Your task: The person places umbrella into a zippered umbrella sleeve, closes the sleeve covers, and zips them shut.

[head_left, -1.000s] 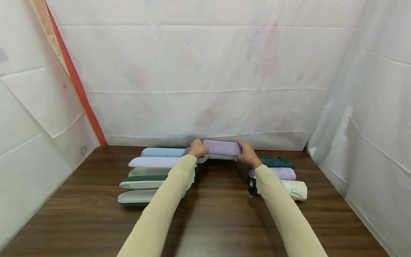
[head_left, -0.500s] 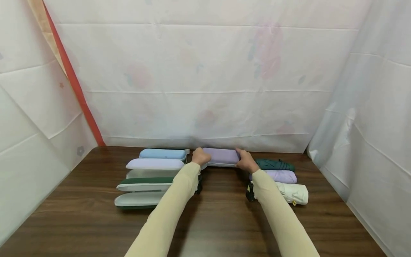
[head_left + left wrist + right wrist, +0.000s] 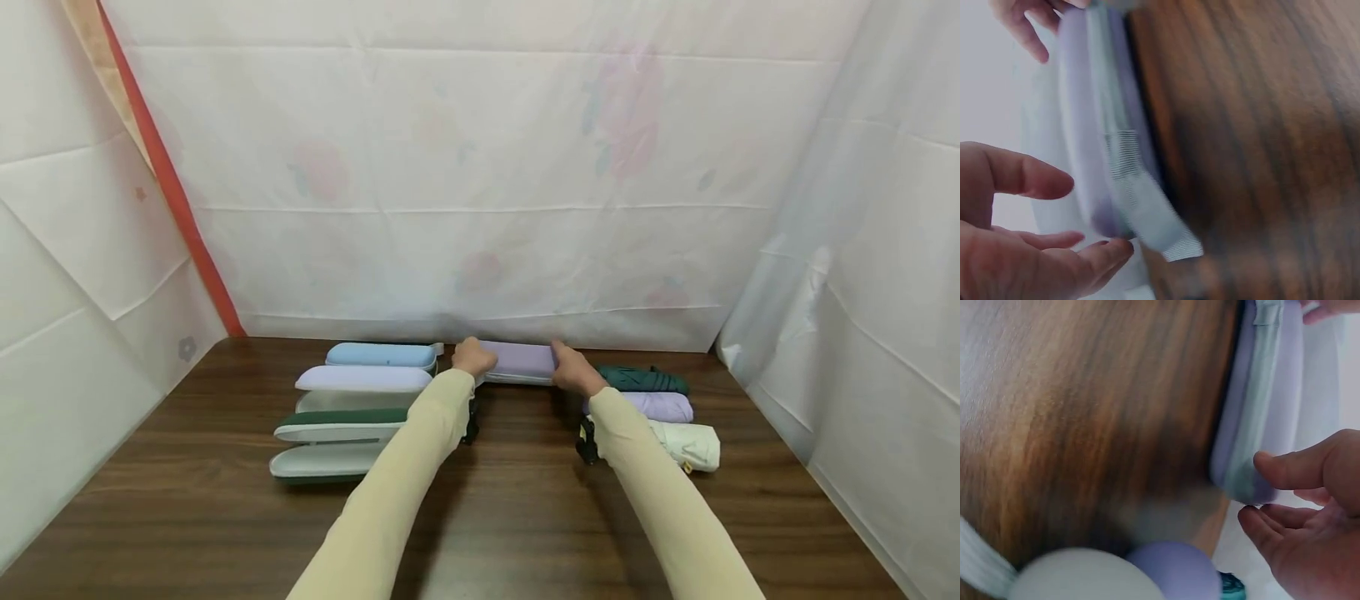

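Note:
A purple zip case [image 3: 517, 362] with a pale grey zip band and strap lies at the back of the table, against the white cloth. My left hand [image 3: 474, 358] is at its left end. In the left wrist view the thumb [image 3: 1047, 180] stands off the case while the fingertips [image 3: 1124, 247] touch its end. My right hand [image 3: 573, 369] pinches the right end: in the right wrist view the thumb [image 3: 1272, 470] overlaps the corner, with the other fingertips right at the end face.
At left lie a closed light blue case [image 3: 381, 356], an open pale lavender case [image 3: 363, 379] and an open dark green case [image 3: 341, 417]. At right are folded umbrellas: dark green [image 3: 647, 380], lavender [image 3: 660, 407] and cream [image 3: 692, 446]. White cloth walls [image 3: 480, 167] enclose the wooden table [image 3: 517, 533].
The purple case has come down from a raised position onto the table at the back, both hands moving with it. Over the last half second it has hardly moved.

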`<state>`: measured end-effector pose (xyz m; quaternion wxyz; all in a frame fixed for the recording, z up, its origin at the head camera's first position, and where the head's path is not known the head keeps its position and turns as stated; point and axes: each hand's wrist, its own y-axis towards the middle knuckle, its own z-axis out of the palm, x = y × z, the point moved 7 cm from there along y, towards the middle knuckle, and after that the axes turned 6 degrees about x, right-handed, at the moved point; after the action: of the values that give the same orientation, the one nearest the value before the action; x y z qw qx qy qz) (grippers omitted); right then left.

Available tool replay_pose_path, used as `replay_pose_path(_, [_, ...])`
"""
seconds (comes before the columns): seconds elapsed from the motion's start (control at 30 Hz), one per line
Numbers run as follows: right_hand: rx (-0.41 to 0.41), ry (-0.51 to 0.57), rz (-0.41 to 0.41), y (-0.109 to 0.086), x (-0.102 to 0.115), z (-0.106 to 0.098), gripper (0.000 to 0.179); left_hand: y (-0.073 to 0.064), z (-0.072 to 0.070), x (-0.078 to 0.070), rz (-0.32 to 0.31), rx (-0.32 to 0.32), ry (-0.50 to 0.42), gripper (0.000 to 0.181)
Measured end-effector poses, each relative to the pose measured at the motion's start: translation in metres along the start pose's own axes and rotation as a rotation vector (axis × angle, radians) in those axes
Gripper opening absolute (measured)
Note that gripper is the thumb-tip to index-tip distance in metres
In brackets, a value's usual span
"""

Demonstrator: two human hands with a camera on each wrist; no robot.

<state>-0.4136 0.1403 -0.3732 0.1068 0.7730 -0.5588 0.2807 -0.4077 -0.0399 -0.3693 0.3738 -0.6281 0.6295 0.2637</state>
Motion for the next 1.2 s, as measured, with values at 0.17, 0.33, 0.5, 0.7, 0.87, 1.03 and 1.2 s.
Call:
replay_pose_path(0.17, [0.024,0.018,-0.043,-0.016,0.013,-0.016,0.075,-0.019,-0.009,-0.016,0.049,0.086,-0.065,0.026])
replay_pose_path(0.33, [0.085,0.069,-0.055,-0.025,0.021,-0.032,0.077,-0.039,-0.03,-0.033,0.09,0.141,-0.119,0.054])
replay_pose_path(0.5, [0.096,0.017,-0.106,-0.04,0.029,-0.045,0.072,-0.059,-0.06,-0.038,0.164,0.193,-0.085,0.052])
replay_pose_path(0.7, [0.101,-0.188,-0.224,-0.065,0.029,-0.047,0.07,-0.096,-0.095,-0.02,0.295,0.331,0.051,0.041])
replay_pose_path(0.87, [0.04,-0.331,-0.345,-0.083,0.022,-0.046,0.067,-0.114,-0.115,0.015,0.344,0.412,0.159,0.038])
replay_pose_path(1.03, [-0.024,-0.361,-0.358,-0.1,0.003,-0.046,0.054,-0.122,-0.129,0.049,0.33,0.432,0.222,0.041])
replay_pose_path(1.2, [-0.058,-0.388,-0.331,-0.113,-0.021,-0.045,0.045,-0.125,-0.136,0.071,0.295,0.474,0.283,0.046])
